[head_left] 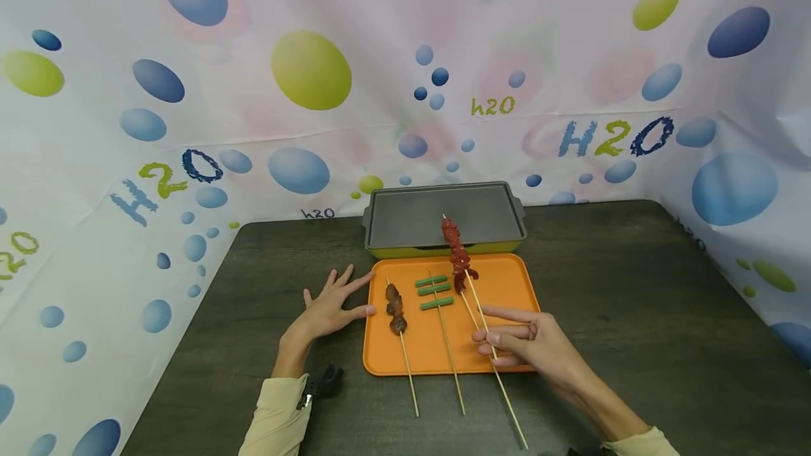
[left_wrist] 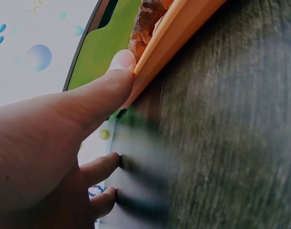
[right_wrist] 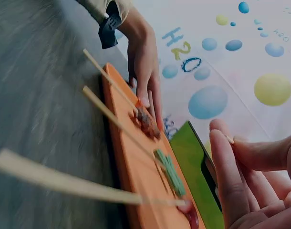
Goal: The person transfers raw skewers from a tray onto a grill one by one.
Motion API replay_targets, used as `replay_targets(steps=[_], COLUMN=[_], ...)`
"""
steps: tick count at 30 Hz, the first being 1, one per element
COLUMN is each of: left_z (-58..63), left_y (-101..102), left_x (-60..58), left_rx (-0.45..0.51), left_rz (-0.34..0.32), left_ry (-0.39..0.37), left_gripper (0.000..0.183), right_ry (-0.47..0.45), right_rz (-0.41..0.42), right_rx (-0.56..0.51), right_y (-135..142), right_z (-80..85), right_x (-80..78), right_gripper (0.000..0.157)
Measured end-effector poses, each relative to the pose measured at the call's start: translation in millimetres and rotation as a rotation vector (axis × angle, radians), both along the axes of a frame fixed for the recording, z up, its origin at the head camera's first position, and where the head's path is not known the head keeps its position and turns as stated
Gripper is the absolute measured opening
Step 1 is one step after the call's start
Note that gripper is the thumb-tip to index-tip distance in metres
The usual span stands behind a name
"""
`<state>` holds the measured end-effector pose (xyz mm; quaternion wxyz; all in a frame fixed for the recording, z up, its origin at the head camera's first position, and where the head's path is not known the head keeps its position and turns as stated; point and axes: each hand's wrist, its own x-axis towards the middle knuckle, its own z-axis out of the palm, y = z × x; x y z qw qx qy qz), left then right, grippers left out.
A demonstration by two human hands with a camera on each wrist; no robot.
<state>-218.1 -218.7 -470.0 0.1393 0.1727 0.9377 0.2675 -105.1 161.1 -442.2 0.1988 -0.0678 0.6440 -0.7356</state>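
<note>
My right hand (head_left: 538, 343) pinches a thin wooden stick between thumb and fingers, over the right part of the orange tray (head_left: 507, 273). Red meat pieces (head_left: 455, 248) sit at the top of the stick, overlapping the grey pan in the head view. A second stick runs down from the meat beside it. On the tray lie a skewer of brown meat chunks (head_left: 395, 308) at the left and a skewer with green vegetable pieces (head_left: 434, 290) in the middle. With fingers spread, my left hand (head_left: 329, 312) touches the tray's left edge; its thumb (left_wrist: 121, 67) presses the rim.
Directly behind the tray stands a green pan with a grey top (head_left: 405, 217). The stick ends reach past the tray's front edge over the dark wooden table (head_left: 633, 301). A dotted curtain (head_left: 380, 125) closes off the back and sides.
</note>
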Motion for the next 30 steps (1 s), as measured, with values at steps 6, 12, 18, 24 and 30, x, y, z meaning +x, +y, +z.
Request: replay_targets(steps=[6, 12, 18, 24, 30], left_z=[-2.3, -3.6, -4.6, -2.2, 0.2], left_y=[1, -1, -1, 1, 0], left_x=[0.0, 1.2, 0.8, 0.6, 0.9], left_rx=[-0.012, 0.001, 0.007, -0.011, -0.017], left_rz=[0.001, 0.001, 0.005, 0.019, 0.029], left_ry=[0.002, 0.019, 0.032, 0.011, 0.002], left_gripper=[0.074, 0.074, 0.077, 0.074, 0.073], right_ry=[-0.076, -0.089, -0.129, -0.197, -0.235], right_rz=[-0.037, -0.065, -0.096, -0.130, -0.164], right_rx=[-0.067, -0.137, -0.190, -0.230, -0.281], right_y=[-33, -64, -90, -110, -124], right_z=[3.0, 5.0, 0.9, -6.2, -8.9], right_x=[-23.0, -48.2, -76.7, -97.6, -109.0], right_gripper=[0.067, 0.064, 0.059, 0.056, 0.054])
